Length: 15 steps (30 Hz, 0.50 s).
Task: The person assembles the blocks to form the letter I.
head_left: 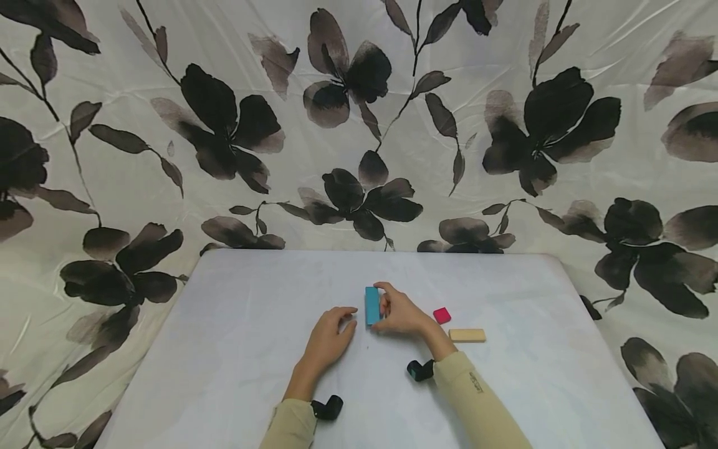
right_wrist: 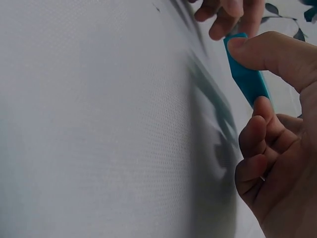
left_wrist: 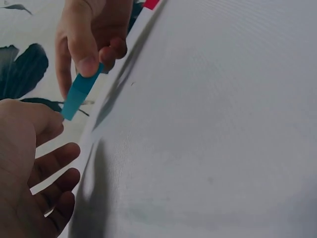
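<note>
**Gripping a blue block (head_left: 373, 305) in the right hand (head_left: 405, 310), over a white worktop (head_left: 235, 349)**

Reaching in from six o'clock in a pale left sleeve (head_left: 288, 424), and from five o'clock in a matching right sleeve (head_left: 479, 399) marked with dark lettering. Wearing a left wrist camera (head_left: 328, 408) and a right wrist camera (head_left: 420, 370), both small and black.

Holding nothing in the left hand (head_left: 330, 337). Bending its fingers loosely, just beside the blue block, at about eight o'clock from it, with a narrow gap between in the head view.

Note a yellow block (head_left: 467, 335) lying flat, between three and four o'clock from the blue one, with its long side running nine to three. Find a red block (head_left: 442, 315) near it, at ten o'clock, apart from it and turned askew.

Pinching the blue block in the right hand, from its three o'clock side, with the thumb at the six o'clock end and the forefinger at the twelve o'clock end. Seemingly lifted off the worktop in the right wrist view, above a shadow.

Look past the worktop's far edge, at twelve o'clock, to a pale cloth (head_left: 465, 68) printed with dark flowers and leaves.
</note>
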Tool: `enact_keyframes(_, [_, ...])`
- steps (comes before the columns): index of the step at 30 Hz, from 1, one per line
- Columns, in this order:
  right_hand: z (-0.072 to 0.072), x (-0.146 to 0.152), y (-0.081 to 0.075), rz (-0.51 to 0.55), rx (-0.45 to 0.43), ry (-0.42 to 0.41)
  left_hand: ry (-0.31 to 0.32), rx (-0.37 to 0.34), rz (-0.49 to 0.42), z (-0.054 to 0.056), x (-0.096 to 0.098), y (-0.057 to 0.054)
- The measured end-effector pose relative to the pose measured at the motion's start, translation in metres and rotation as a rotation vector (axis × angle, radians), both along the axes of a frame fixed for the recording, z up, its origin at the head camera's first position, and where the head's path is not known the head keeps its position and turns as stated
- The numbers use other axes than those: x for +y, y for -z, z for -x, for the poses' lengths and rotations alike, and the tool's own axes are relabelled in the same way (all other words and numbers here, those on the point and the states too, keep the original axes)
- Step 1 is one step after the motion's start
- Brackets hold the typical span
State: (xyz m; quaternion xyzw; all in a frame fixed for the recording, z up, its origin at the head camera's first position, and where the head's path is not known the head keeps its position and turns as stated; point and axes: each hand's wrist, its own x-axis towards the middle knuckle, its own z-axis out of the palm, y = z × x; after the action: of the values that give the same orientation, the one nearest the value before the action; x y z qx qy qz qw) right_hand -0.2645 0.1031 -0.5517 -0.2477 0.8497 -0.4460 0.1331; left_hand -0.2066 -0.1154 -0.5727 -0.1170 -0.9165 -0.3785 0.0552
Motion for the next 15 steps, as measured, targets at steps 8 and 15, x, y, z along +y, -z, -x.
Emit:
enact_keyframes(8, [0.010, -0.004, 0.005, -0.006, 0.010, 0.020, -0.031, -0.015, -0.049, 0.014, 0.006, 0.001])
enact_keyframes(15, [0.017, -0.007, 0.006, -0.020, -0.005, 0.029, -0.051, -0.032, -0.069, 0.024, 0.009, 0.002])
